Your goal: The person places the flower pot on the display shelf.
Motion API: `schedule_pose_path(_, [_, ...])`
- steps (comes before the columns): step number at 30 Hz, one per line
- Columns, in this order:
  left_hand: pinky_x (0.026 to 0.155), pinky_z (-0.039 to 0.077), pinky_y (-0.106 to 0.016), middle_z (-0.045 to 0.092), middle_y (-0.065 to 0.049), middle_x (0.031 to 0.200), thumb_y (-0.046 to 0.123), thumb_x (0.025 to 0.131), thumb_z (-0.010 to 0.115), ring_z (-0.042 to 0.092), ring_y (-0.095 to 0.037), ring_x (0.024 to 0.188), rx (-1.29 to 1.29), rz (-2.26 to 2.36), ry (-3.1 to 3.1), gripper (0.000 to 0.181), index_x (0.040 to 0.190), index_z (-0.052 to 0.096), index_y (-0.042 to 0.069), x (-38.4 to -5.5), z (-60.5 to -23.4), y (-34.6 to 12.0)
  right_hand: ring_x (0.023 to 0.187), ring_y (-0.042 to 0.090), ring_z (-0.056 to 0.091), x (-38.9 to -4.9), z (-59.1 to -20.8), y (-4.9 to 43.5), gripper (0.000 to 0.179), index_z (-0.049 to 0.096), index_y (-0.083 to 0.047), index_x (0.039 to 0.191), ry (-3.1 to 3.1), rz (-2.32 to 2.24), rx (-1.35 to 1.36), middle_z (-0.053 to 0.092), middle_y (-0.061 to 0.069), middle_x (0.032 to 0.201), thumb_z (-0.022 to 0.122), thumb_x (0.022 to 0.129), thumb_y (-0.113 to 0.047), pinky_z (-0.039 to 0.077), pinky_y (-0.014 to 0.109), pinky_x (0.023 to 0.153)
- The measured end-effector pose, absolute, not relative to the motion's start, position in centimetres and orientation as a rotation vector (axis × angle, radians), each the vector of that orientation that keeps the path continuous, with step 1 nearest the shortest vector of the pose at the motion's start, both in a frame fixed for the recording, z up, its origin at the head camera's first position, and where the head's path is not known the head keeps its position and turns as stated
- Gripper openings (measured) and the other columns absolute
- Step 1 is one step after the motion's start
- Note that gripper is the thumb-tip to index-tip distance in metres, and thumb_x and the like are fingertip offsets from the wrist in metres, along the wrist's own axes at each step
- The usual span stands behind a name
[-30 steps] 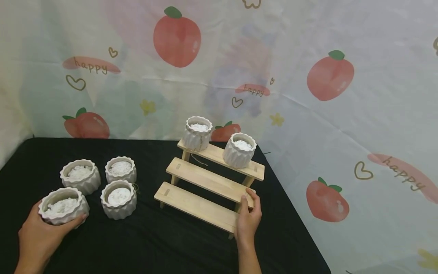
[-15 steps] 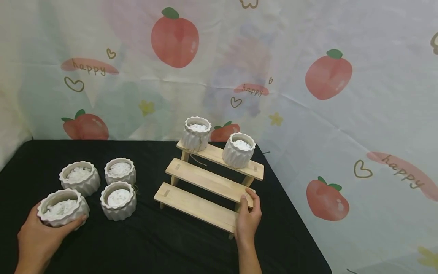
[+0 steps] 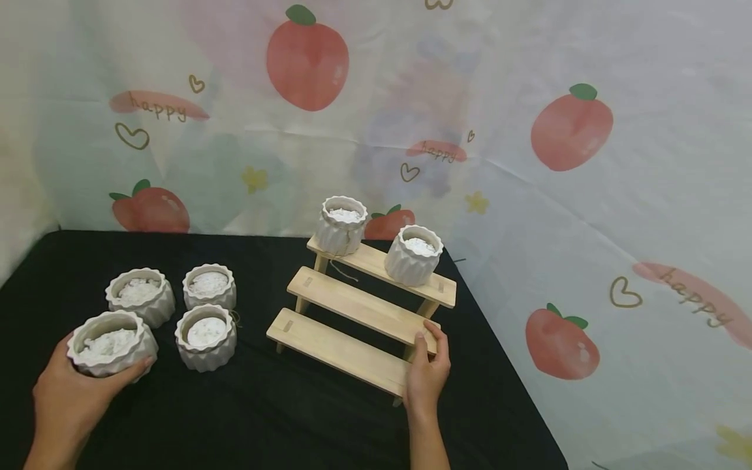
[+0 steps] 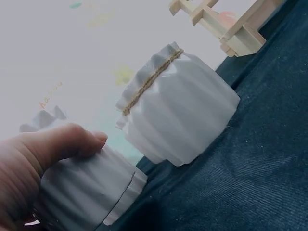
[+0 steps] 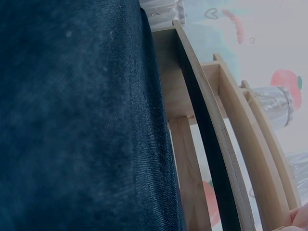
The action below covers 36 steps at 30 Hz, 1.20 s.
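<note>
My left hand grips a white fluted flower pot filled with white granules, at the front left of the black-covered table. In the left wrist view, the thumb lies across the side of that pot; whether its base touches the cloth is hard to tell. On the right, my right hand holds the right end of the middle board of a three-step wooden stand. Its fingertips just show at the right wrist view's lower right corner. Two similar pots stand on the top board.
Beside the gripped pot are several others: one behind it, and two to its right, one with twine at its neck. A loose string hangs from the top board. Fruit-printed cloth walls enclose the table.
The head view has shifted slightly. My left hand and its pot have come up a little against the neighbouring pots. The right hand and the wooden stand stay put.
</note>
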State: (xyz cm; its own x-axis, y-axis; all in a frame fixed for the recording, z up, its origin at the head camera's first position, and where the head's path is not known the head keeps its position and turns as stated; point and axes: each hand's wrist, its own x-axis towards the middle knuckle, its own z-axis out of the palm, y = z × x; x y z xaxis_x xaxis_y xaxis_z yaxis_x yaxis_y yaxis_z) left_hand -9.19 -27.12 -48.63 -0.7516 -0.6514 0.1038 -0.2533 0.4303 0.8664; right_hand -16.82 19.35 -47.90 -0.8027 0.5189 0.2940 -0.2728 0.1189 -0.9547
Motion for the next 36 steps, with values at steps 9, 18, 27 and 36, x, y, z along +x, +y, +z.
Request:
schedule_pose_path(9, [0.111, 0.034, -0.058, 0.051, -0.027, 0.145, 0.016, 0.064, 0.098, 0.048, -0.044, 0.127, 0.755, -1.279, -2.252, 0.110, 0.156, 0.040, 0.003, -9.3, -47.6, -26.8, 0.136, 0.026, 0.044, -17.0, -48.0, 19.6, 0.028, 0.064, -0.007, 0.133, -1.821, 1.740, -0.226, 0.045, 0.012, 0.153, 0.057, 0.106, -0.008, 0.038, 0.033, 0.102])
schedule_pose_path(18, [0.109, 0.035, -0.057, 0.054, -0.026, 0.143, 0.014, 0.060, 0.098, 0.050, -0.044, 0.126, 0.708, -1.248, -2.229, 0.110, 0.155, 0.043, 0.004, -9.3, -46.6, -26.4, 0.127, 0.024, 0.047, -16.9, -48.0, 19.5, 0.029, 0.064, -0.007, 0.134, -1.827, 1.732, -0.232, 0.045, 0.012, 0.153, 0.057, 0.106, -0.008, 0.041, 0.027, 0.093])
schedule_pose_path(27, [0.111, 0.034, -0.059, 0.051, -0.025, 0.148, 0.015, 0.063, 0.099, 0.048, -0.044, 0.129, 0.685, -1.255, -2.250, 0.113, 0.158, 0.039, 0.005, -9.6, -45.8, -26.0, 0.128, 0.024, 0.046, -16.9, -48.0, 19.5, 0.029, 0.064, -0.007, 0.134, -1.832, 1.746, -0.243, 0.045, 0.013, 0.153, 0.056, 0.106, -0.008, 0.040, 0.028, 0.094])
schedule_pose_path(36, [0.109, 0.037, -0.047, 0.055, -0.024, 0.143, 0.016, 0.061, 0.100, 0.051, -0.041, 0.125, 0.644, -1.244, -2.247, 0.112, 0.156, 0.042, 0.006, -9.6, -44.8, -25.1, 0.116, 0.028, 0.049, -17.1, -48.0, 19.7, 0.030, 0.062, 0.000, 0.134, -1.848, 1.725, -0.279, 0.046, 0.020, 0.150, 0.054, 0.106, -0.002, 0.041, 0.026, 0.082])
